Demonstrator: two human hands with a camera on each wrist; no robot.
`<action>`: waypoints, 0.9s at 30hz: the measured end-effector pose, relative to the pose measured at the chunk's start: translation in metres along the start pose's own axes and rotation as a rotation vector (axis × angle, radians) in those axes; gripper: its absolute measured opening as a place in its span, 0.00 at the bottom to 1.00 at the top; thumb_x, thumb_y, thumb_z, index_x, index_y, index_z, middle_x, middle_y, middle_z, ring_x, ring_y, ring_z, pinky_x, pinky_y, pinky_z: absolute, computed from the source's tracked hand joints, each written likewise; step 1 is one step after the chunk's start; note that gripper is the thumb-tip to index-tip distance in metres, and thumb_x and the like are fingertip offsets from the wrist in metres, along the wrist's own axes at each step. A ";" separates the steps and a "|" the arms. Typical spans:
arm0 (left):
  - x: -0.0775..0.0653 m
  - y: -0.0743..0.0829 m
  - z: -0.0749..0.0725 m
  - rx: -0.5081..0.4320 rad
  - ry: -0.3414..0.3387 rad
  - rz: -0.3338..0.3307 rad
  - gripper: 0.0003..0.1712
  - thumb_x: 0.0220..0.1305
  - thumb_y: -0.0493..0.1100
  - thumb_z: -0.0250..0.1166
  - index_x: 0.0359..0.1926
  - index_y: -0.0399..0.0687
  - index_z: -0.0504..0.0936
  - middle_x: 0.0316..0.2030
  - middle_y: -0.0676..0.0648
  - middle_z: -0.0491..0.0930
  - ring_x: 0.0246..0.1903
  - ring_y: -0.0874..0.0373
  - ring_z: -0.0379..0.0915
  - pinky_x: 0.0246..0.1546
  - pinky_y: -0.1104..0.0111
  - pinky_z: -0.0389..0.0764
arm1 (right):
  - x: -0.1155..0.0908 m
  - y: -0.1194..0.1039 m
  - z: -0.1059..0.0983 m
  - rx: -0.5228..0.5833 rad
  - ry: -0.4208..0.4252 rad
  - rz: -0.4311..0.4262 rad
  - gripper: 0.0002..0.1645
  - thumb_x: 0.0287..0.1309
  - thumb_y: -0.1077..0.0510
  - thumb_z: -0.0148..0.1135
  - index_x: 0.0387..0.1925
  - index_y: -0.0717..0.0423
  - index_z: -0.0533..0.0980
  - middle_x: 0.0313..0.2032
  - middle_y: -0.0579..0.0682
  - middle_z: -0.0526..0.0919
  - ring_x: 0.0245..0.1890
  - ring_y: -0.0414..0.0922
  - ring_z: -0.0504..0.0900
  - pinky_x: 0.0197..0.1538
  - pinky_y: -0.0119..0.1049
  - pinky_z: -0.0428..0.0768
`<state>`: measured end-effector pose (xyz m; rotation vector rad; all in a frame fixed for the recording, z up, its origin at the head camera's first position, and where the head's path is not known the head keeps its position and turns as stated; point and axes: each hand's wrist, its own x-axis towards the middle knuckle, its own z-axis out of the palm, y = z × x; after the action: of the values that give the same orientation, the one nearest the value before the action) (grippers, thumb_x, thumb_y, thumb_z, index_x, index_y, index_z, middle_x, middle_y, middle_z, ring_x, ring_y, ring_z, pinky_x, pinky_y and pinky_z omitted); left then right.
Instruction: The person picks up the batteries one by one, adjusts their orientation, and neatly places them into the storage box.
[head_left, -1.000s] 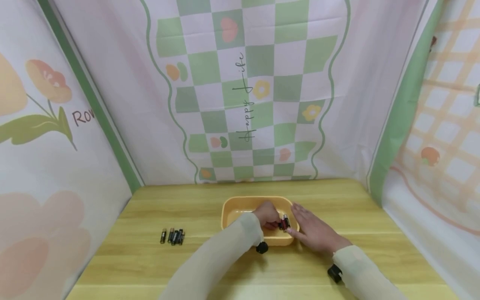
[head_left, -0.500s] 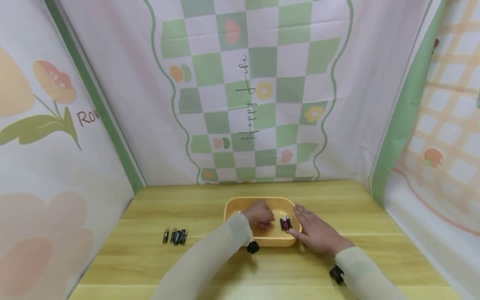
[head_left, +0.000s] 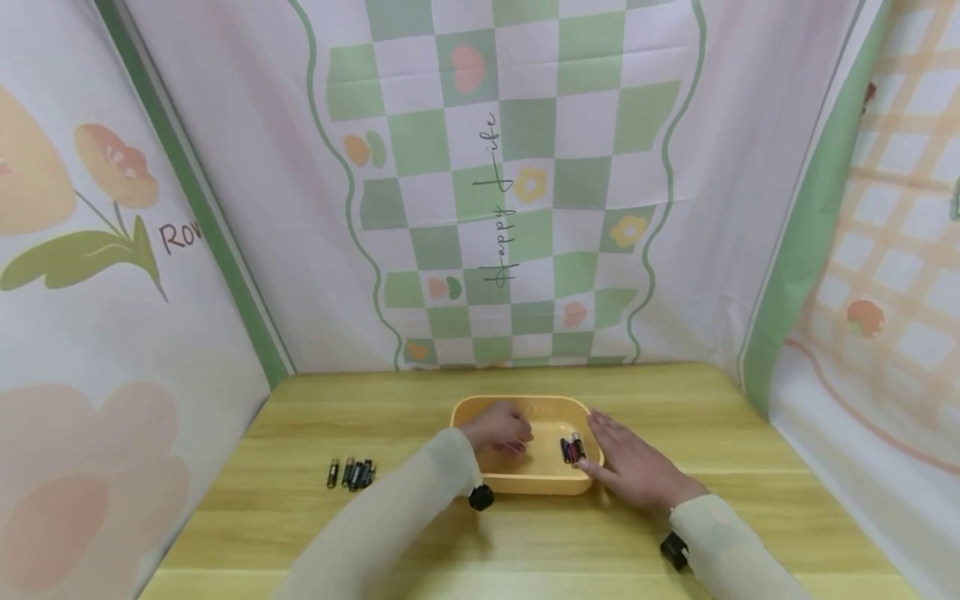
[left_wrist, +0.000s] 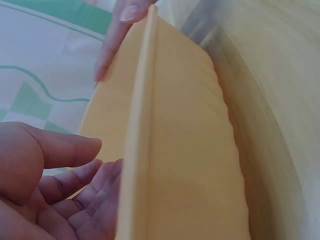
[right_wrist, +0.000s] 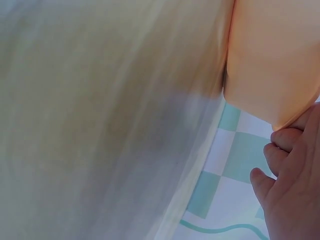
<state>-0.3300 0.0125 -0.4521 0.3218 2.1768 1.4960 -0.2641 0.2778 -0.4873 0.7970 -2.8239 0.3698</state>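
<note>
In the head view my left hand is over the left part of a yellow plastic basin, fingers loosely bent. The left wrist view shows its thumb apart from the curled fingers behind the basin's near wall, with no object visible between them. At the basin's right end, a small group of batteries lies on the floor inside, dark and red with silvery ends. My right hand rests on the right rim, fingers extended along the edge and thumb at the near corner.
Several more batteries lie upright-aligned in a loose row on the wooden table, left of the basin. Printed cloth hangs behind the table and at both sides.
My left hand has moved left inside the basin, away from the batteries at its right end, which now show fully. The right hand has stayed on the rim.
</note>
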 end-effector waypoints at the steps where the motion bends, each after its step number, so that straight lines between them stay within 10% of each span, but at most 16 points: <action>1: -0.002 0.000 -0.002 -0.006 -0.002 0.000 0.04 0.61 0.30 0.63 0.38 0.35 0.78 0.35 0.41 0.79 0.35 0.42 0.80 0.36 0.57 0.86 | 0.000 0.000 0.000 0.000 0.000 -0.003 0.49 0.69 0.34 0.45 0.73 0.68 0.50 0.73 0.60 0.47 0.72 0.58 0.51 0.71 0.54 0.53; 16: -0.027 0.000 -0.066 -0.064 0.083 0.032 0.15 0.63 0.33 0.64 0.49 0.28 0.77 0.46 0.32 0.78 0.39 0.43 0.81 0.40 0.56 0.85 | 0.000 0.005 0.001 0.009 -0.011 -0.024 0.49 0.71 0.34 0.43 0.73 0.68 0.48 0.74 0.59 0.46 0.72 0.57 0.50 0.71 0.55 0.53; 27: -0.049 -0.027 -0.115 -0.068 0.167 -0.017 0.14 0.63 0.32 0.63 0.49 0.29 0.76 0.44 0.35 0.78 0.36 0.48 0.80 0.42 0.56 0.85 | 0.000 0.005 0.004 -0.004 0.015 -0.032 0.49 0.70 0.34 0.44 0.72 0.69 0.50 0.73 0.61 0.48 0.71 0.59 0.53 0.70 0.56 0.55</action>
<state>-0.3437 -0.1130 -0.4317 0.1608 2.2436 1.6353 -0.2670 0.2806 -0.4921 0.8336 -2.7942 0.3631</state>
